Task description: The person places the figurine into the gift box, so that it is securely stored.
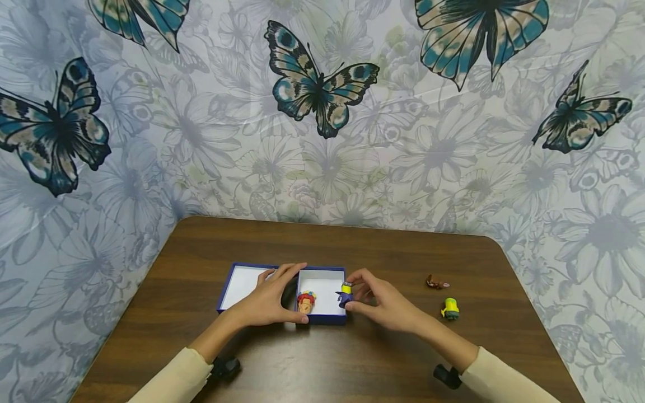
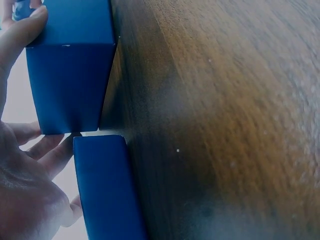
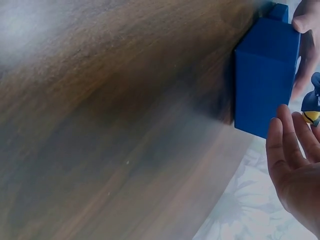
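Note:
A blue box with a white inside [image 1: 327,320] stands on the table, its front wall also large in the left wrist view. My left hand [image 1: 264,302] holds the box across its left side, thumb at the near edge and fingers at the far edge. A small figurine with red on its head [image 1: 305,303] lies inside, near that thumb. Over the box's right edge, my right hand [image 1: 383,299] pinches a small blue-and-yellow figurine [image 1: 345,295] between thumb and fingers. The blue lid [image 1: 244,285], white inside, lies to the left, partly hidden by the left hand.
To the right on the brown table [image 1: 322,364] are a yellow-and-green figurine [image 1: 450,309] and a small brown piece [image 1: 436,282]. Behind the table's far edge hangs a cloth with butterflies [image 1: 322,89].

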Demonstrator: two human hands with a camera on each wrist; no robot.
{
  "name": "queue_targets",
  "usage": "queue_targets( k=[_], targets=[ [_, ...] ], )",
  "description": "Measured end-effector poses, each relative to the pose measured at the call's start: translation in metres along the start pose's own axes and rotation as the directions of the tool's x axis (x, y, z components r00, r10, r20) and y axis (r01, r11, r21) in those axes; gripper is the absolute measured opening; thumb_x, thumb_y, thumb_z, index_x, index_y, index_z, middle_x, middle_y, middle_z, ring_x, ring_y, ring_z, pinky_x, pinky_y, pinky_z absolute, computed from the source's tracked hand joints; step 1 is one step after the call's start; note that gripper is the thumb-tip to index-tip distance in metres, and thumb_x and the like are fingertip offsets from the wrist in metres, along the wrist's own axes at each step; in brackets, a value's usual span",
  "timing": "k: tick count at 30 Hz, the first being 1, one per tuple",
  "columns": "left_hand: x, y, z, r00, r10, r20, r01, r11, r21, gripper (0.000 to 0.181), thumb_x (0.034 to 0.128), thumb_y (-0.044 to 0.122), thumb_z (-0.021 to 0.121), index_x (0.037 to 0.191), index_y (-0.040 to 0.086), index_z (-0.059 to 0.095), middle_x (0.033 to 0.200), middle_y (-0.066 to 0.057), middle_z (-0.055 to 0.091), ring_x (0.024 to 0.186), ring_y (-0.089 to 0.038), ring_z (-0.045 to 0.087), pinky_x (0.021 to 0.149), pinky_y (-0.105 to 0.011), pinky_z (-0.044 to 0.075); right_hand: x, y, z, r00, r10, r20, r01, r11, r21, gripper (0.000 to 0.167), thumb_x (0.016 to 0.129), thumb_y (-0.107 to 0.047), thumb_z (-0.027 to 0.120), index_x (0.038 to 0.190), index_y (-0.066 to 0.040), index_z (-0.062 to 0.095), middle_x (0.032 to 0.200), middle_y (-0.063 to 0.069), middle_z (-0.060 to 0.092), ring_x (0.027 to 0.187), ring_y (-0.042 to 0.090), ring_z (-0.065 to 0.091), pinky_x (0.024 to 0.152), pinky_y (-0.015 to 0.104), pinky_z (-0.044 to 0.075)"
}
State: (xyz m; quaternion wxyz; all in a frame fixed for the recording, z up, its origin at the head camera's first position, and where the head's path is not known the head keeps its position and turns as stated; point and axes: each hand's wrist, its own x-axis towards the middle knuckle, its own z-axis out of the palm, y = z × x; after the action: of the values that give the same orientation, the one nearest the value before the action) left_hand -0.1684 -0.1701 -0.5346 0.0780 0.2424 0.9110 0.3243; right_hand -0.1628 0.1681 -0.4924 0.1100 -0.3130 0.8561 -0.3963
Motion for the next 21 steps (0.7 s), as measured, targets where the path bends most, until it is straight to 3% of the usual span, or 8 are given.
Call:
queue_targets(
  k=[12,21],
  targets=[
    [0.001,-0.001,0.001,1.000,-0.004,0.003,0.004,1.000,-0.010,0.122,0.0751,0.071,0.089,0.171,0.026,0.029,0.167,-0.006,0.043,0.151,-0.033,0.051,0.122,-0.078,0.014,0.011,-0.004,0.005,0.999,-0.009,0.037,0.011,0.999,-0.035,0.049,0.103,-0.041,0.074,0.142,-0.023,0.051,0.133,-0.007,0.069,0.105,0.006,0.072,0.094,0.035,0.063],
    [0.000,0.001,-0.001,1.000,-0.019,0.015,0.019,1.000,-0.007,0.124,0.0744,0.073,0.088,0.172,0.024,0.029,0.169,-0.007,0.041,0.152,-0.034,0.050,0.124,-0.077,0.013,0.022,-0.006,0.004,0.998,-0.023,0.063,0.027,0.997,-0.071,0.048,0.102,-0.042,0.075,0.141,-0.023,0.052,0.119,-0.007,0.070,0.096,0.006,0.069,0.092,0.036,0.063]
  ],
)
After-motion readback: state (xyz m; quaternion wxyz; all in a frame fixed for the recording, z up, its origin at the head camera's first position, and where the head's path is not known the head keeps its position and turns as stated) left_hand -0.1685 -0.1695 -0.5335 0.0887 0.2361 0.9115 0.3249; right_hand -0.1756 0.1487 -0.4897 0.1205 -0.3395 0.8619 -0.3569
